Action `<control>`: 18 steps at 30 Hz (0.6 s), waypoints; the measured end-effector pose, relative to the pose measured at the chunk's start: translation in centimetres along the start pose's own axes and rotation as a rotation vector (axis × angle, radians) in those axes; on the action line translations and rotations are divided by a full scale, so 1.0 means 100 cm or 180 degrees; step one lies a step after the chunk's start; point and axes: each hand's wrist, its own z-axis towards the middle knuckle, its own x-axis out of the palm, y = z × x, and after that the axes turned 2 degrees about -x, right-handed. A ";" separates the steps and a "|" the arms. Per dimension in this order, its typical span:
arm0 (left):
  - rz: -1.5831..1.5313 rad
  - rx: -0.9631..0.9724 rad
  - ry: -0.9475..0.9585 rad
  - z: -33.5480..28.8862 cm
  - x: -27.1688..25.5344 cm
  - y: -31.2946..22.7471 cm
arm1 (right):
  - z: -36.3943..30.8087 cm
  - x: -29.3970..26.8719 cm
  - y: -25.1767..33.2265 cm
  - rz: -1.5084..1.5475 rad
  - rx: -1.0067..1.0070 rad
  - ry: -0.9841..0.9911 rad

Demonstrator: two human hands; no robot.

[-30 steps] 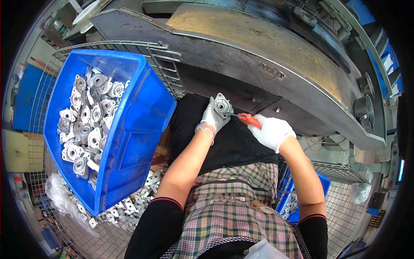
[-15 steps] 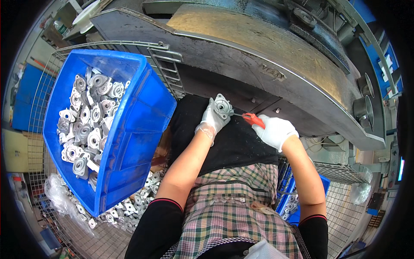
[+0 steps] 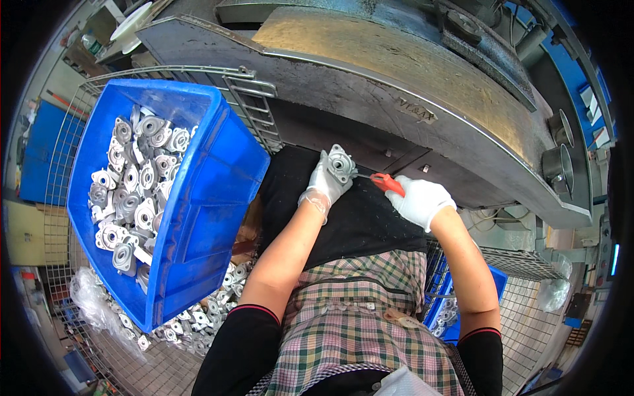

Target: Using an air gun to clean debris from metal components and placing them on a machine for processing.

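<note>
My left hand (image 3: 325, 185), in a thin whitish glove, is closed around a grey metal casting (image 3: 340, 163) with a round bore and flanged ears. It holds the casting above the black cloth (image 3: 370, 228) over my lap, with the bore facing up. My right hand (image 3: 424, 200), in a white glove, grips a red-handled tool (image 3: 386, 183) with a thin metal shaft. The shaft's tip reaches the casting's right edge; the kind of tip is too small to make out.
On my left, a tilted blue bin (image 3: 205, 211) holds many similar castings, above a wire cage (image 3: 56, 158) with more castings and clear plastic (image 3: 99, 307). A metal-edged workbench (image 3: 343, 63) spans the front. Another blue bin (image 3: 495, 284) sits beyond my right arm.
The view has shifted very slightly. Both hands, the casting and the red-handled tool keep nearly the same positions.
</note>
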 end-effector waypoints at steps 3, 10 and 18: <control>-0.0267 0.0061 0.0070 0.000 -0.005 -0.002 | 0.002 0.000 0.002 -0.0026 -0.0039 0.0025; -0.0251 0.0042 0.0089 0.006 -0.008 -0.001 | 0.003 0.001 0.000 -0.0027 -0.0028 0.0010; -0.0483 -0.0001 0.0596 0.011 -0.022 -0.004 | 0.001 0.000 0.009 0.0004 -0.0144 -0.0031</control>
